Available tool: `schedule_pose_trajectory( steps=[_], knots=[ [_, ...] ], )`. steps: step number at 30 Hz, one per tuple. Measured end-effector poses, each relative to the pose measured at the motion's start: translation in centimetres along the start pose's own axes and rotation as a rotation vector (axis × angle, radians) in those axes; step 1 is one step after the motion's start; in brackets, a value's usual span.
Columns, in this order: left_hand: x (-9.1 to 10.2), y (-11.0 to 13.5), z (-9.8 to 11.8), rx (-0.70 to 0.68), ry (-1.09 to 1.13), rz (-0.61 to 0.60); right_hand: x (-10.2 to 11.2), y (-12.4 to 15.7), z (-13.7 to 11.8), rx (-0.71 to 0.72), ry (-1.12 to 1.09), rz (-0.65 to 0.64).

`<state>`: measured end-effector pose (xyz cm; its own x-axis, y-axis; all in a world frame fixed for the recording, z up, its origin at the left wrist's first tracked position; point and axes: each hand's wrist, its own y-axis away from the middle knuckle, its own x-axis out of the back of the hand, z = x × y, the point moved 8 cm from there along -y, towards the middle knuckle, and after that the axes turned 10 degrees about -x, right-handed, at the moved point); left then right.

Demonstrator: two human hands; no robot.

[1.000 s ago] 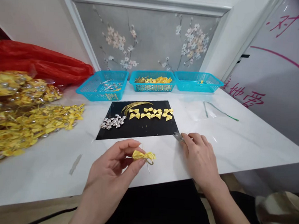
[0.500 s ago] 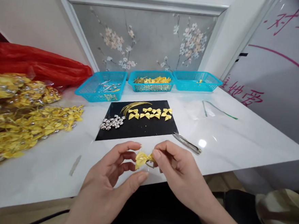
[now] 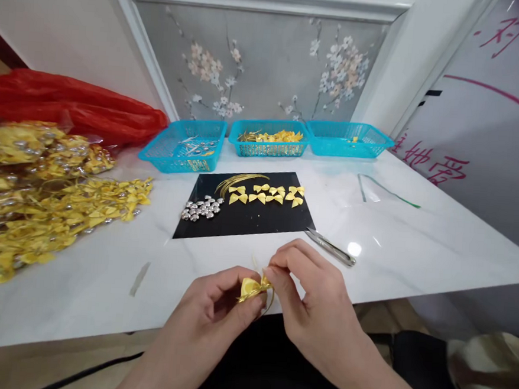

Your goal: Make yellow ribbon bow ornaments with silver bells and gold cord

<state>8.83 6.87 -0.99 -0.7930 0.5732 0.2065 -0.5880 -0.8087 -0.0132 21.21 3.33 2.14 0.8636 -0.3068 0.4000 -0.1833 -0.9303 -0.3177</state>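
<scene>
My left hand (image 3: 208,324) pinches a small yellow ribbon bow (image 3: 252,287) between thumb and fingers at the near edge of the white table (image 3: 416,247). My right hand (image 3: 311,305) meets it from the right, its fingertips closed on the bow's right side and a thin gold wire that loops below. Small metal snips (image 3: 331,247) lie on the table just beyond my right hand. Farther back, a black mat (image 3: 244,220) carries a row of yellow bows (image 3: 268,194), a bundle of gold wires (image 3: 238,180) and a cluster of silver beads (image 3: 203,207).
Three turquoise baskets (image 3: 267,139) line the far edge under a flower panel. A large heap of finished yellow bows (image 3: 49,209) and a red plastic bag (image 3: 70,104) fill the left side. A clear bag with a green strip (image 3: 384,191) lies to the right.
My right hand left the snips on the table and came over to the bow. Both hands then drew closer to me with the bow pinched between them.
</scene>
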Motion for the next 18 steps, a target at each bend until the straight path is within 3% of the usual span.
schedule_pose_trajectory(
  steps=[4,8,10,15,18],
  knots=[
    [0.5,0.7,-0.3,0.022,0.237,0.052,0.0,-0.4,0.4,-0.076,-0.063,-0.024],
    [1.5,1.5,-1.7,0.095,0.497,0.285,-0.3,0.2,2.0,-0.241,-0.306,-0.026],
    [1.2,1.7,-2.1,0.111,0.48,0.329,-0.9,0.7,2.5,-0.277,-0.381,-0.025],
    [-0.2,1.3,-1.5,0.015,0.388,0.259,-1.7,1.6,2.7,-0.268,-0.349,-0.044],
    [0.1,1.3,-2.0,0.047,0.334,0.28,-0.6,1.8,2.4,-0.219,-0.246,-0.03]
  ],
)
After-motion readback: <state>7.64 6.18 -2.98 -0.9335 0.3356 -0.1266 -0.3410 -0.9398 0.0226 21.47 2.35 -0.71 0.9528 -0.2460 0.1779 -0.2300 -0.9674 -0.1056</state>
